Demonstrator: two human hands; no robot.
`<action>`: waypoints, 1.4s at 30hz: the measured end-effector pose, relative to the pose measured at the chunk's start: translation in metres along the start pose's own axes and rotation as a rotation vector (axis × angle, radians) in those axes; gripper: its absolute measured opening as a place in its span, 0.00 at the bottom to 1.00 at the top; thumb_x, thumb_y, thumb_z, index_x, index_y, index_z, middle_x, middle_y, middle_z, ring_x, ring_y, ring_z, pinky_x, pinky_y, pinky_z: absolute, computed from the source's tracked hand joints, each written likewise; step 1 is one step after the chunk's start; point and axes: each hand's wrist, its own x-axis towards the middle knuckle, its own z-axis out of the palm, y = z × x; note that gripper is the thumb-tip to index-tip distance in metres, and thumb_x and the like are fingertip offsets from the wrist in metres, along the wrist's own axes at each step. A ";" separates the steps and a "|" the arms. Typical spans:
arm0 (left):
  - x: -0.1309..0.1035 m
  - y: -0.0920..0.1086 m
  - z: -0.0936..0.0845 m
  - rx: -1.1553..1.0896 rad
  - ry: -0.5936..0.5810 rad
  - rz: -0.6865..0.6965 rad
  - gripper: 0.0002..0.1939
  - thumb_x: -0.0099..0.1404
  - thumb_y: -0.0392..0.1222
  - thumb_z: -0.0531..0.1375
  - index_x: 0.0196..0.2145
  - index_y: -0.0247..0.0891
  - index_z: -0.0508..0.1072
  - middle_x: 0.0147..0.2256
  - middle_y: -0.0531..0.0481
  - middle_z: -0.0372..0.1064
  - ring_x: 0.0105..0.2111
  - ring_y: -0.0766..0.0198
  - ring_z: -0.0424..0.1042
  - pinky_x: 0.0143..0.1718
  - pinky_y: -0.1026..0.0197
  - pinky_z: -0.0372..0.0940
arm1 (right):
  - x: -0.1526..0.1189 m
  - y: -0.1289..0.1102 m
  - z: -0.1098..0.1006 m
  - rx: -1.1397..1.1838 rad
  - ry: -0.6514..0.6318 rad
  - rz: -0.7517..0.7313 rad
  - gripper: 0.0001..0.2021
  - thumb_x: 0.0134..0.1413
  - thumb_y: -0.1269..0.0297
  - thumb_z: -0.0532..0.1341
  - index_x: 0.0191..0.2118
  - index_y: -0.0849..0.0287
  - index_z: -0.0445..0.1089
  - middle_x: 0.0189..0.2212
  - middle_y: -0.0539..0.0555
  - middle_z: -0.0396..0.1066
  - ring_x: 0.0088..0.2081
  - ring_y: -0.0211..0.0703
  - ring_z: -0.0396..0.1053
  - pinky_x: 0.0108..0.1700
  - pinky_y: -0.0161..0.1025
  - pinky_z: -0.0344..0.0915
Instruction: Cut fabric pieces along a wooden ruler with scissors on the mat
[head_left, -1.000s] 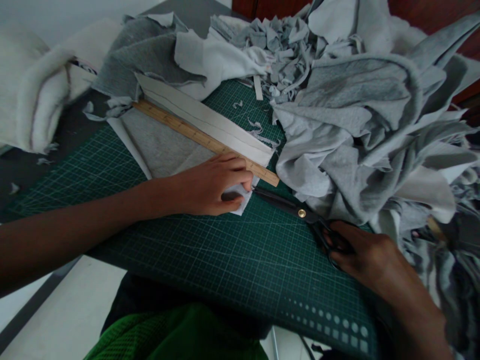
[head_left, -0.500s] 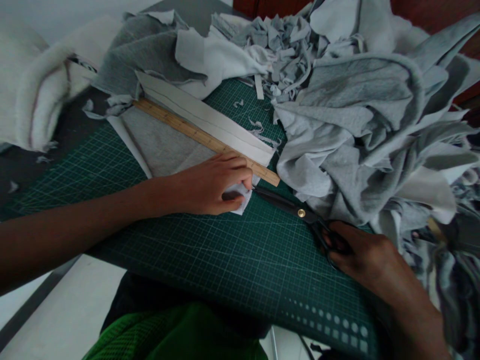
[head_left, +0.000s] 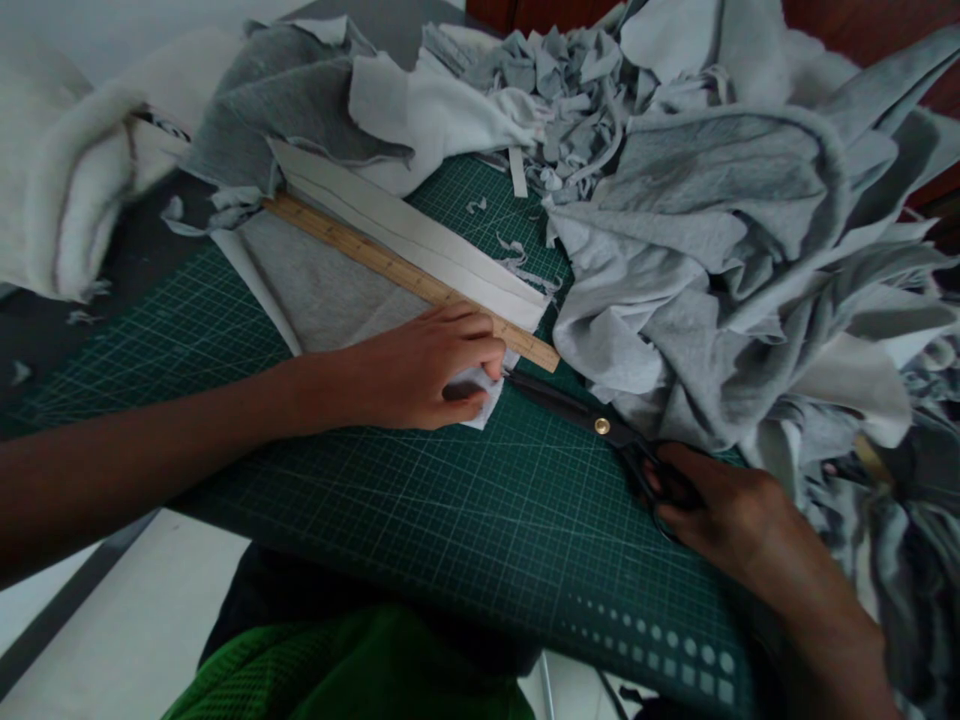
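1. Hardly a stir here: the left hand (head_left: 431, 370) kept its spot from a second earlier, fingers laid over the near part of the wooden ruler (head_left: 375, 258). Its grip was spread, thumb set apart from the forefinger with cloth showing in the gap.
2. Over on the right, the right hand (head_left: 731, 510) had its grip closed round the handles of the black scissors (head_left: 559, 400), just as in the earlier frames.
3. The scissors lay low over the green cutting mat (head_left: 420, 510), slanting left and away, their tips at the edge of the gray fabric (head_left: 315, 280) just beside the left forefinger. Whether the tips had gone under that edge, you could not tell.
4. And the fabric itself? Flat on the mat under ruler and left hand, one small corner poking out by the thumb, unchanged in place.
5. Just beyond the ruler ran a pale strip (head_left: 420, 235) with a dark line along it, its place unchanged.
6. The only drift was slight: the cream fleece (head_left: 75, 200) at far left showed a shade farther left in view.
7. On the right, the heap of gray cloth (head_left: 720, 250) held its shape.
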 end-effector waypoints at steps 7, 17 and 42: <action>0.001 0.001 0.000 -0.021 -0.007 -0.006 0.02 0.71 0.36 0.64 0.39 0.41 0.73 0.42 0.47 0.73 0.50 0.53 0.71 0.57 0.54 0.61 | -0.003 0.000 0.001 -0.004 -0.029 -0.012 0.10 0.61 0.72 0.59 0.45 0.55 0.74 0.31 0.51 0.83 0.25 0.44 0.81 0.26 0.36 0.69; 0.001 0.001 -0.001 -0.044 -0.012 -0.003 0.02 0.71 0.36 0.64 0.39 0.40 0.75 0.41 0.48 0.74 0.48 0.54 0.71 0.56 0.55 0.60 | -0.005 -0.003 0.000 -0.038 0.017 -0.069 0.14 0.65 0.73 0.57 0.52 0.61 0.76 0.35 0.54 0.86 0.29 0.47 0.85 0.27 0.37 0.74; 0.001 0.001 0.000 -0.040 -0.003 -0.003 0.03 0.71 0.35 0.65 0.38 0.40 0.74 0.41 0.48 0.73 0.48 0.54 0.70 0.56 0.55 0.61 | 0.000 0.003 -0.004 0.074 -0.038 0.032 0.14 0.53 0.72 0.60 0.44 0.56 0.78 0.28 0.50 0.82 0.25 0.44 0.80 0.26 0.34 0.70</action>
